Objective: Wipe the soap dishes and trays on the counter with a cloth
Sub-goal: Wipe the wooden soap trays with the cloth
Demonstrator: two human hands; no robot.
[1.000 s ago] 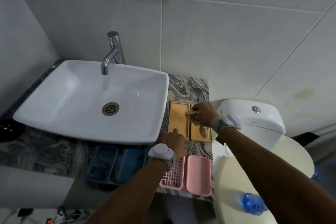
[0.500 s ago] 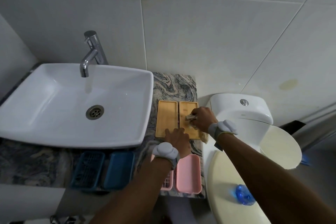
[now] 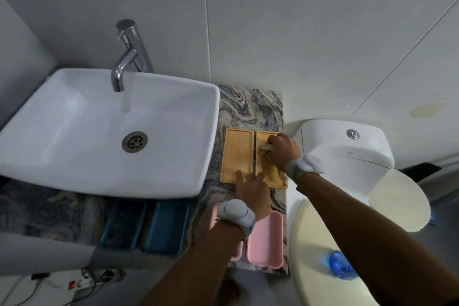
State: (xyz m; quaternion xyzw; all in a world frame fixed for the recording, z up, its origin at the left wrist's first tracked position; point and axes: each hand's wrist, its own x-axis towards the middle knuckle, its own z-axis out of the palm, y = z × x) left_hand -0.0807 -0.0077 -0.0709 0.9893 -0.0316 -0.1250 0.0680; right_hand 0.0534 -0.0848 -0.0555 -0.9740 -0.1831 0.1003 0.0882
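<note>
Two wooden trays lie side by side on the marbled counter [image 3: 250,107]. My right hand [image 3: 284,150] is closed on a beige cloth [image 3: 266,148] pressed onto the far part of the right wooden tray [image 3: 262,169]. More cloth trails toward that tray's near end. My left hand [image 3: 252,190] rests with fingers spread on the near edges of both trays, touching the left wooden tray [image 3: 237,154]. Nearer me sit a pink tray [image 3: 264,238] and a pink slotted dish [image 3: 213,213], mostly hidden by my left wrist. Two blue dishes [image 3: 145,225] lie under the basin's front edge.
A white basin [image 3: 104,131] with a chrome tap [image 3: 129,54] fills the left. A toilet cistern [image 3: 347,144] and cream lid [image 3: 320,256] with a blue object [image 3: 340,266] stand right of the counter. A power strip [image 3: 96,281] lies on the floor below.
My right hand with the cloth slid toward the far end of the right wooden tray. My left hand stays pressing the trays' near edges. The camera view shifted.
</note>
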